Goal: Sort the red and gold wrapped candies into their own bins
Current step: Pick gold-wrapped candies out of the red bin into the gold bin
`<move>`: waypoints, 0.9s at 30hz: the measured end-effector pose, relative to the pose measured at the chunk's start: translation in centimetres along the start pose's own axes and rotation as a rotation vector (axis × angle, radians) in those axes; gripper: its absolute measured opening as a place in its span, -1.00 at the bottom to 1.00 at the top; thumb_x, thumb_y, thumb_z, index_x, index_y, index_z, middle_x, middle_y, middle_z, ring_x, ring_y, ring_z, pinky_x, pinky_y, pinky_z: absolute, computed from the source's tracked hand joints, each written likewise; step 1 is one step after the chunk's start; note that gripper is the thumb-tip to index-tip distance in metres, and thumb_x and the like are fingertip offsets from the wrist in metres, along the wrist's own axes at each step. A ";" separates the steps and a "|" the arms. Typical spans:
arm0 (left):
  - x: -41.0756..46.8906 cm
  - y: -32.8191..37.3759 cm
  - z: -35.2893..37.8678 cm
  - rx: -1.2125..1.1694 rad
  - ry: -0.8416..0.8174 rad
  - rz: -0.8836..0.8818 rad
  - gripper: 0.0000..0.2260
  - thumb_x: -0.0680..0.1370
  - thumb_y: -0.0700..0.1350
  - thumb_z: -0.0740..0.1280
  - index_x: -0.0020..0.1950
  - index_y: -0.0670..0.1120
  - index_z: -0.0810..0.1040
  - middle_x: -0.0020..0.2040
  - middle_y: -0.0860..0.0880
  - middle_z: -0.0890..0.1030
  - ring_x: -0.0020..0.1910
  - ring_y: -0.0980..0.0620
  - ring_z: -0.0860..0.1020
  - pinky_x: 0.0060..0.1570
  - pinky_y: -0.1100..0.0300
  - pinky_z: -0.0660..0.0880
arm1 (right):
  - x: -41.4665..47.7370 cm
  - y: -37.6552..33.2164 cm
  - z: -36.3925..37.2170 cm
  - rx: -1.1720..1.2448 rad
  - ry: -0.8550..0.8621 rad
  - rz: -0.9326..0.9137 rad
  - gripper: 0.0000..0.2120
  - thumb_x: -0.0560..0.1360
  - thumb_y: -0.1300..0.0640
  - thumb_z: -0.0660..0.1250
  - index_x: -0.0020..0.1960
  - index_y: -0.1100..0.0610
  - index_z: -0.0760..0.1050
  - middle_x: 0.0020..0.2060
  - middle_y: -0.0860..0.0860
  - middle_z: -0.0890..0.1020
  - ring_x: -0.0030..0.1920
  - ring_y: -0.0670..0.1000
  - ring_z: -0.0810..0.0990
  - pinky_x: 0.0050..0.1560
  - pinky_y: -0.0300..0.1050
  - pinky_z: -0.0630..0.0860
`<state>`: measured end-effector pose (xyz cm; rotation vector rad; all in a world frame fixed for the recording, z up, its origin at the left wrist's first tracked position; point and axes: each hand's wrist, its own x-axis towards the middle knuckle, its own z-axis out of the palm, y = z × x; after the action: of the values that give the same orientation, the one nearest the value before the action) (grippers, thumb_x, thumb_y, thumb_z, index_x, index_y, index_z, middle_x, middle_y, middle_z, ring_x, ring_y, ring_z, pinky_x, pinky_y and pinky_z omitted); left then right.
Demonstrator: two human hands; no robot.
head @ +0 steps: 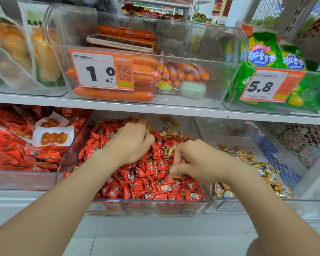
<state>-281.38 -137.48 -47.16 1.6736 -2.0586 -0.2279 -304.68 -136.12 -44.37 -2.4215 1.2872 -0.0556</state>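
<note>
A clear middle bin (155,206) on the lower shelf is full of red wrapped candies (151,183), with several gold wrapped candies (174,133) mixed in at the back. The clear bin to its right (257,204) holds a pile of gold candies (262,169). My left hand (129,141) reaches into the back of the red pile, its fingers curled among the candies near a gold wrapper; what it grips is hidden. My right hand (194,161) hovers over the right side of the middle bin and pinches small gold candies between thumb and fingers.
The upper shelf (118,105) hangs just above the bins and carries a clear box of orange sausages (144,76) with a price tag, bread packs at left, green bags (266,52) at right. A bin of red snack packs (17,145) sits to the left.
</note>
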 end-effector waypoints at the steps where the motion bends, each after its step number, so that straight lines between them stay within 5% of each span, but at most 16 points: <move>1: 0.1 0.0 -0.1 -0.021 0.023 -0.011 -0.85 0.63 -0.03 0.21 -0.06 -0.04 0.30 -0.27 -0.10 0.52 -0.34 -0.13 0.50 -0.36 -0.06 0.44 | 0.0 0.1 -0.1 0.044 0.062 -0.013 -0.80 0.56 -0.05 0.51 -0.10 0.03 0.55 -0.36 -0.18 0.61 -0.28 -0.28 0.55 -0.32 -0.34 0.35; 4: 0.3 -0.3 -0.1 -0.038 0.010 -0.007 -0.94 0.67 -0.11 0.18 0.05 -0.09 0.37 -0.27 -0.13 0.58 -0.40 -0.13 0.55 -0.40 -0.14 0.51 | 0.4 0.4 0.4 0.134 0.261 -0.061 -0.87 0.67 0.05 0.36 0.02 0.04 0.44 -0.35 -0.07 0.59 -0.38 -0.14 0.51 -0.37 -0.27 0.37; 7: 0.6 -0.7 -0.1 -0.003 -0.027 0.044 -0.75 0.65 -0.20 0.15 0.27 0.01 0.45 -0.18 -0.07 0.63 -0.26 -0.12 0.61 -0.25 -0.10 0.58 | 1.4 0.3 0.8 0.149 0.331 -0.068 -0.90 0.71 0.16 0.19 0.16 0.01 0.44 -0.43 -0.07 0.51 -0.48 -0.10 0.43 -0.42 -0.23 0.31; 11: 1.2 -0.3 0.2 0.083 -0.031 0.049 -0.83 0.57 -0.07 0.17 -0.05 0.04 0.55 -0.08 -0.01 0.57 -0.10 -0.10 0.57 -0.04 -0.02 0.57 | 3.5 0.6 1.4 0.012 0.372 0.041 -0.73 0.68 0.05 0.19 -0.10 0.10 0.57 -0.45 -0.04 0.55 -0.42 -0.02 0.54 -0.28 0.00 0.50; 13: 1.6 -0.3 0.7 0.108 -0.057 0.031 -0.86 0.59 -0.05 0.23 0.10 0.02 0.54 0.04 -0.03 0.56 0.02 -0.13 0.57 0.05 -0.06 0.57 | 4.4 1.3 1.8 -0.049 0.370 0.068 -0.67 0.70 0.02 0.23 -0.14 0.15 0.58 -0.41 0.03 0.56 -0.37 0.08 0.57 -0.23 0.07 0.58; 16: 2.2 -0.7 1.4 0.220 -0.162 0.060 -0.61 0.61 -0.07 0.32 0.44 0.05 0.42 0.30 -0.08 0.50 0.30 -0.21 0.50 0.31 -0.17 0.47 | 5.0 1.5 1.9 -0.102 0.321 0.108 -0.81 0.63 0.20 0.22 0.05 0.16 0.62 -0.19 0.10 0.67 -0.19 0.20 0.66 -0.14 0.15 0.66; 18: 2.3 -0.8 1.5 0.309 -0.228 0.065 -0.59 0.59 -0.03 0.38 0.43 0.16 0.45 0.35 -0.03 0.46 0.39 -0.17 0.43 0.41 -0.19 0.38 | 5.1 1.1 1.9 -0.132 0.304 0.128 -0.78 0.65 0.12 0.20 0.12 0.08 0.62 -0.09 0.10 0.68 -0.07 0.23 0.67 -0.12 0.07 0.61; 22: 2.8 -1.0 1.7 0.328 -0.171 0.063 -0.89 0.61 0.05 0.41 0.04 0.07 0.52 0.07 0.04 0.38 0.24 -0.11 0.48 0.29 -0.08 0.40 | 5.1 -0.1 2.1 -0.332 0.200 0.185 -0.57 0.62 -0.30 0.28 0.09 0.08 0.55 -0.03 0.09 0.59 0.01 0.22 0.62 -0.11 0.01 0.47; 27: 3.2 -1.3 1.9 0.182 -0.096 0.118 -0.87 0.72 -0.04 0.25 0.12 -0.10 0.40 0.07 -0.08 0.42 0.12 -0.18 0.50 0.13 -0.09 0.48 | 5.6 -0.2 2.1 -0.201 0.194 0.209 -0.83 0.55 -0.03 0.42 0.02 0.06 0.56 0.00 0.07 0.61 -0.04 0.18 0.65 -0.03 0.08 0.65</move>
<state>-281.57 -141.18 -48.59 1.6663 -2.3011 -0.0857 -300.84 -139.81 -47.04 -2.4798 1.7004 -0.1098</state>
